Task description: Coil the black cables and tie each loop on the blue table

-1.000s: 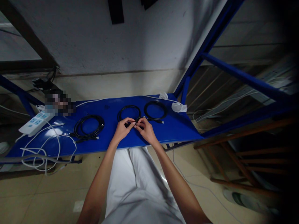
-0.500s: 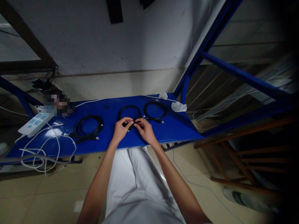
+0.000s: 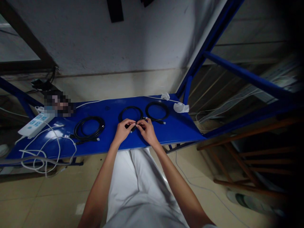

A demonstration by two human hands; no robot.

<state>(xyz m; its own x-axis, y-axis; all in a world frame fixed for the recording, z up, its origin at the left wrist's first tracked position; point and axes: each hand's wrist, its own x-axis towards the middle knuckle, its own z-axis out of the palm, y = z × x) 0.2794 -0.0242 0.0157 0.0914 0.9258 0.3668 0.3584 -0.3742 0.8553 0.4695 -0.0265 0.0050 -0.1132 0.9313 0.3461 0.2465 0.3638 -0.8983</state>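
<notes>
Both hands meet over the near side of a coiled black cable [image 3: 131,108] in the middle of the blue table [image 3: 111,109]. My left hand [image 3: 124,129] is closed, thumb and fingers pinching the cable from the left. Close beside it, my right hand [image 3: 146,129] pinches the same cable from the right. A dark connector end pokes out below the fingertips; the exact grip is partly hidden. Another coiled black cable [image 3: 167,110] lies right of my hands, its plug toward me. To the left rests a third coiled black cable [image 3: 104,122], with plugs at its lower edge.
A white power strip [image 3: 35,125] and tangled white cords [image 3: 59,148] occupy the table's left end. Crumpled white plastic [image 3: 181,108] lies at the right back. Blue frame posts [image 3: 187,90] rise at the side, and a wooden chair [image 3: 244,164] stands at the right.
The view has shifted very slightly. Both hands keep nearly the same pinch on the middle cable, and the coils stay in place.
</notes>
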